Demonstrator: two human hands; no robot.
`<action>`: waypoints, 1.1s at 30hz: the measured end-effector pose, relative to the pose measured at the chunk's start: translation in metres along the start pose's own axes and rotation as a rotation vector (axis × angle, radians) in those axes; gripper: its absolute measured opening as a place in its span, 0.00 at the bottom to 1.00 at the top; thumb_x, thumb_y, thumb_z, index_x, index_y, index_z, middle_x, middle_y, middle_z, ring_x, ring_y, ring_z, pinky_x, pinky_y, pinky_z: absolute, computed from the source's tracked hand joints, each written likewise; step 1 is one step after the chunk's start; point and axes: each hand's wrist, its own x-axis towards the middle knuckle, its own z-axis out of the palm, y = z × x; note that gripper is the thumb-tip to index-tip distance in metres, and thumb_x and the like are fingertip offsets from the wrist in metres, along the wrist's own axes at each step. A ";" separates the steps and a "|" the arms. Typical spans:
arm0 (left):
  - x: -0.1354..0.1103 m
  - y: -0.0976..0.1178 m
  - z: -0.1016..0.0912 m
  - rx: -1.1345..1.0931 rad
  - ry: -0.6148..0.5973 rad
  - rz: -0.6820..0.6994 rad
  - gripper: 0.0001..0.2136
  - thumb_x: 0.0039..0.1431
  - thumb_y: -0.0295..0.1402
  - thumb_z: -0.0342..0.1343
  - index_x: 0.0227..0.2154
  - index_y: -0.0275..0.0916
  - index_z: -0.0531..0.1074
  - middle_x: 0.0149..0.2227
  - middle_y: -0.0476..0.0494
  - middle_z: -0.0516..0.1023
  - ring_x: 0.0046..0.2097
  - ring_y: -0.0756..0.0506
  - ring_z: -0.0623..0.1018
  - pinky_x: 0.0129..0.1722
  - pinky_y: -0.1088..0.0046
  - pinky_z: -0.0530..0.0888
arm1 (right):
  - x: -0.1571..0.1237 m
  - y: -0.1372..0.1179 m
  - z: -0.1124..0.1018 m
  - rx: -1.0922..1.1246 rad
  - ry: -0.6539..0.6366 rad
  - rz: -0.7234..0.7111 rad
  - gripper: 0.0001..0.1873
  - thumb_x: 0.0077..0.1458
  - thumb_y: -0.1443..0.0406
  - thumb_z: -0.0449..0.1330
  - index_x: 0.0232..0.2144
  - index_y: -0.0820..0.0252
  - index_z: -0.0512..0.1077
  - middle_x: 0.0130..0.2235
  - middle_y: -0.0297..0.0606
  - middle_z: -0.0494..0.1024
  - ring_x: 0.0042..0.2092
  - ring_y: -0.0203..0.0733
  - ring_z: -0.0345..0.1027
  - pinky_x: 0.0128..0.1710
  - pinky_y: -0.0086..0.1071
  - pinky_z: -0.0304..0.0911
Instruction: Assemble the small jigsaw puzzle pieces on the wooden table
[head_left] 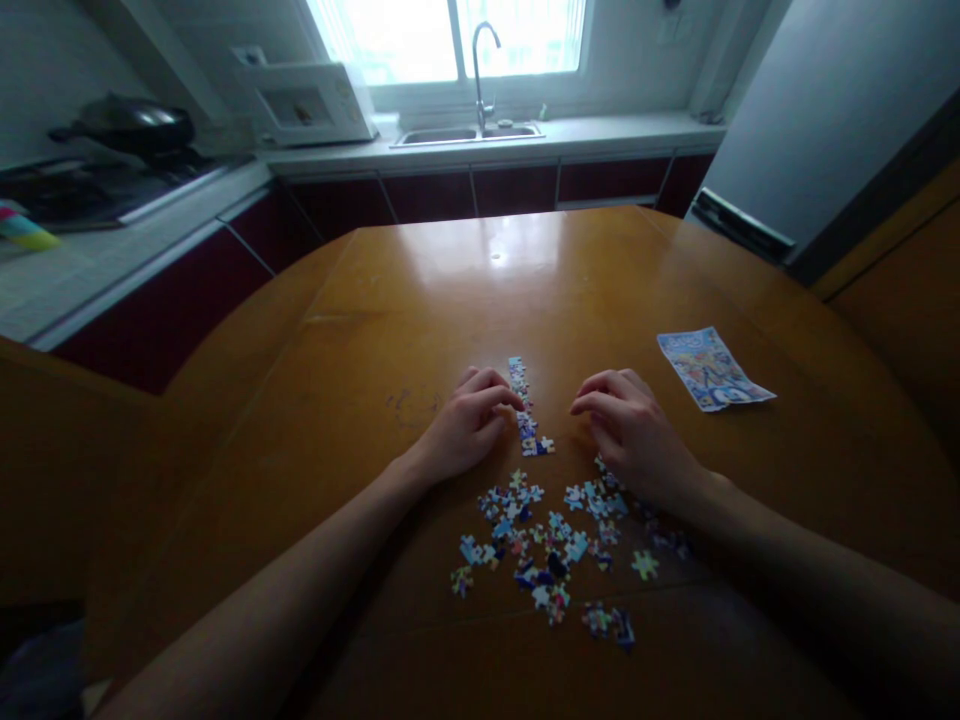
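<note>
A narrow joined strip of jigsaw puzzle pieces (523, 408) lies on the table, with a short corner turning right at its near end. My left hand (474, 418) rests beside the strip's left edge, its index fingertip touching the strip and the fingers loosely bent. To the right, apart from the strip, my right hand (628, 425) hovers low with curved fingers and nothing visible in them. Several loose puzzle pieces (555, 530) are scattered in a heap nearer to me, some partly hidden by my right wrist.
A creased picture sheet (712, 368) lies at the right on the brown wooden table (450, 300). Beyond the table are a sink (442, 136) with a tall faucet, a white microwave (311, 105), a stove with a dark wok (135, 125), and a refrigerator (832, 110).
</note>
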 end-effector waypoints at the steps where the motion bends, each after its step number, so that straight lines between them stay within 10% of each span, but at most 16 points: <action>1: 0.000 0.000 0.000 0.000 -0.002 -0.001 0.16 0.54 0.18 0.48 0.36 0.41 0.77 0.38 0.44 0.72 0.44 0.44 0.69 0.46 0.64 0.68 | 0.000 0.000 -0.001 -0.001 0.003 0.000 0.12 0.55 0.76 0.55 0.35 0.58 0.75 0.42 0.43 0.75 0.46 0.50 0.64 0.46 0.46 0.61; 11: 0.001 0.001 0.000 -0.007 0.007 0.002 0.16 0.53 0.17 0.49 0.36 0.40 0.77 0.37 0.45 0.72 0.44 0.44 0.69 0.46 0.64 0.68 | 0.000 0.001 -0.009 0.010 0.031 -0.027 0.09 0.56 0.74 0.57 0.35 0.58 0.75 0.41 0.42 0.74 0.46 0.48 0.64 0.45 0.44 0.62; 22: 0.000 0.000 0.000 0.000 0.013 -0.005 0.16 0.54 0.17 0.49 0.36 0.41 0.77 0.38 0.46 0.72 0.45 0.44 0.69 0.48 0.63 0.68 | -0.028 -0.037 0.012 0.142 -0.367 -0.405 0.05 0.63 0.65 0.60 0.38 0.53 0.77 0.43 0.37 0.75 0.47 0.43 0.62 0.46 0.38 0.56; 33: 0.001 0.002 0.000 -0.001 0.011 -0.012 0.14 0.55 0.19 0.49 0.35 0.41 0.77 0.37 0.45 0.73 0.45 0.43 0.69 0.48 0.62 0.69 | -0.026 -0.041 0.005 0.068 -0.467 -0.424 0.05 0.64 0.65 0.60 0.35 0.55 0.76 0.42 0.37 0.74 0.45 0.43 0.61 0.45 0.38 0.55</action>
